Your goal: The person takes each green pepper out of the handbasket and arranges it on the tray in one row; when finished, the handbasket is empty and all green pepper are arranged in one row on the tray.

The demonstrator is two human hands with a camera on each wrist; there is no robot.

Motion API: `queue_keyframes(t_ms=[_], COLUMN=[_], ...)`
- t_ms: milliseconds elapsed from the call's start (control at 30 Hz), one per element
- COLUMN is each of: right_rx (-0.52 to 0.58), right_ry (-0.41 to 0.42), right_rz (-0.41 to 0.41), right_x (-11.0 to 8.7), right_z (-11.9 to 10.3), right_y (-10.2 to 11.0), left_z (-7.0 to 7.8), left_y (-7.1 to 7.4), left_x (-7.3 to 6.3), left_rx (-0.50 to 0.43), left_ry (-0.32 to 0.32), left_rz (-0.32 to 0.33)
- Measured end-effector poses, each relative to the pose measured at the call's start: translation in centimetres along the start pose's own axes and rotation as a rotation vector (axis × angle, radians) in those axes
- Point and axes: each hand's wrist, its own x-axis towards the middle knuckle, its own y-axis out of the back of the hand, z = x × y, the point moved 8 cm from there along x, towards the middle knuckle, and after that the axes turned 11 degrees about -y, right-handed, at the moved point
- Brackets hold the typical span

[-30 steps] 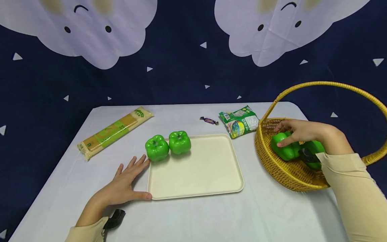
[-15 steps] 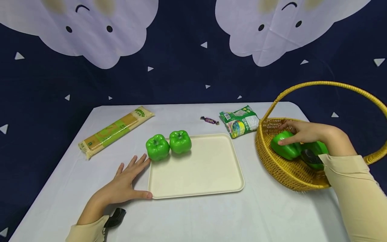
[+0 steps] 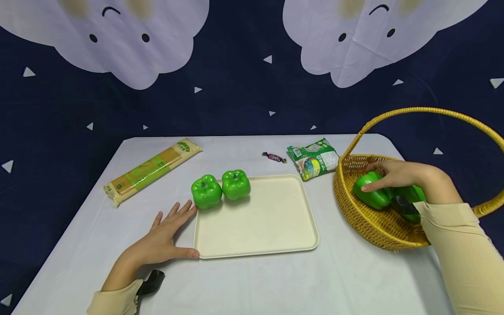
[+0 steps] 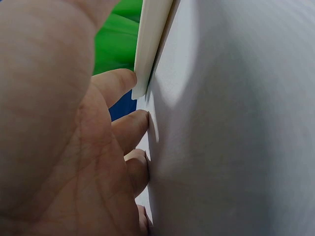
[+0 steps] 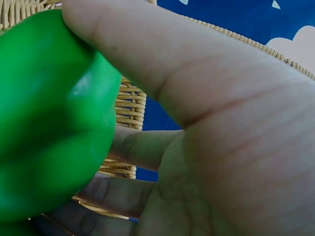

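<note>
In the head view, my right hand (image 3: 405,177) reaches into the wicker basket (image 3: 356,225) and grips a green bell pepper (image 3: 372,197). The right wrist view has the thumb across the top of this pepper (image 5: 54,113), the other fingers curling round its far side. Another green pepper (image 3: 411,192) lies beside it, partly covered by the wrist. My left hand (image 3: 161,240) is spread at the left edge of the cream tray (image 3: 260,223), thumb at its near corner. Two green bell peppers, one (image 3: 206,192) left of the other (image 3: 236,185), sit at the tray's far left corner.
A long pasta packet (image 3: 153,170) lies at the back left of the white-covered table (image 3: 275,284). A wrapped candy (image 3: 274,157) and a green snack bag (image 3: 314,159) lie behind the tray. The basket's tall handle (image 3: 425,110) arches above the right arm.
The right hand's fingers have drawn slightly back round the pepper in the basket. The left hand keeps its place at the tray, and the head view has shifted a little.
</note>
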Motion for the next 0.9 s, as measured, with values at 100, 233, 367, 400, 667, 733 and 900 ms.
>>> queue_keyframes(t_ms=[100,233,367,400,667,733,900], right_rx=[0.009,0.018,0.037,0.042,0.065,0.078,0.094], right_ry=[-0.006,-0.007,-0.008,-0.006,0.004,0.007,0.029], right_rz=[-0.017,-0.034,-0.057,-0.063,-0.068,-0.070,-0.051], right_x=[0.1,0.1,0.2,0.2,0.1,0.0,-0.2], right_z=[0.1,0.1,-0.1,-0.1,-0.4,-0.6,-1.2], right_y=[-0.1,-0.2,-0.4,-0.5,-0.5,-0.6,-0.4], left_z=[0.0,0.0,0.1,0.1,-0.1,-0.1,-0.1], left_y=[0.0,0.0,0.0,0.0,-0.2,-0.2,-0.1], left_x=[0.0,0.1,0.1,0.1,0.1,0.1,0.1], left_rx=[0.002,0.003,0.001,0.001,0.008,0.008,0.008], left_ry=[0.000,0.007,0.012,0.013,0.026,0.027,0.026], left_rz=[0.000,-0.001,0.000,0.001,0.001,0.000,0.001])
